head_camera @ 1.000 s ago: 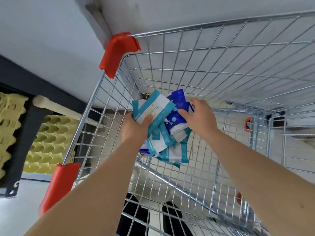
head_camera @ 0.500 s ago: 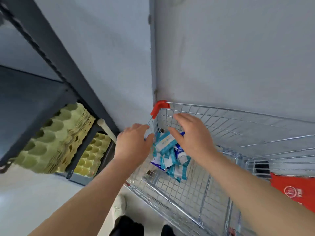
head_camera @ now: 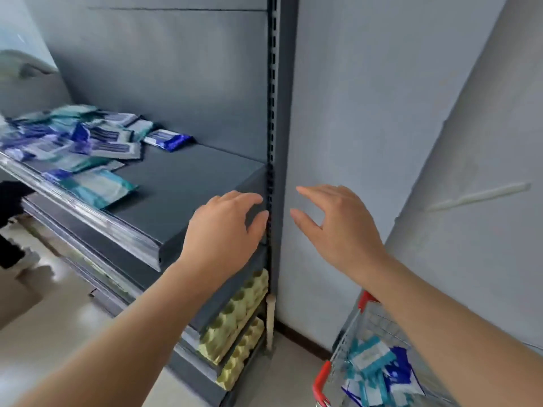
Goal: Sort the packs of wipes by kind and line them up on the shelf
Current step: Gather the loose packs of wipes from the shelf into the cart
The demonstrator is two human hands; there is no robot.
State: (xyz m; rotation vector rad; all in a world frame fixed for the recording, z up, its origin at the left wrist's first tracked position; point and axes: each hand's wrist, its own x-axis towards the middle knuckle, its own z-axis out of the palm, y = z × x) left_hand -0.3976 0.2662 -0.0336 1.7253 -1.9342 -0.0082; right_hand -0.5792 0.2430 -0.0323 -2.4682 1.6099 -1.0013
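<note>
Several blue, teal and white packs of wipes [head_camera: 73, 142] lie jumbled on the left part of a dark grey shelf [head_camera: 188, 183]. More such packs [head_camera: 379, 374] sit in a wire shopping cart [head_camera: 338, 359] at the lower right. My left hand [head_camera: 226, 230] hovers open over the shelf's bare right end, holding nothing. My right hand [head_camera: 338, 227] is raised beside it in front of the wall, fingers apart and empty.
A slotted shelf upright [head_camera: 276, 142] runs between my hands. Lower shelves hold yellow-green egg trays [head_camera: 238, 315]. A pale wall [head_camera: 382, 127] stands right of the shelving. A person's dark trouser leg and shoe [head_camera: 11, 254] show at far left.
My hands let go of the packs in the cart and rose empty to shelf height. The view swung up and left from the cart to the shelf.
</note>
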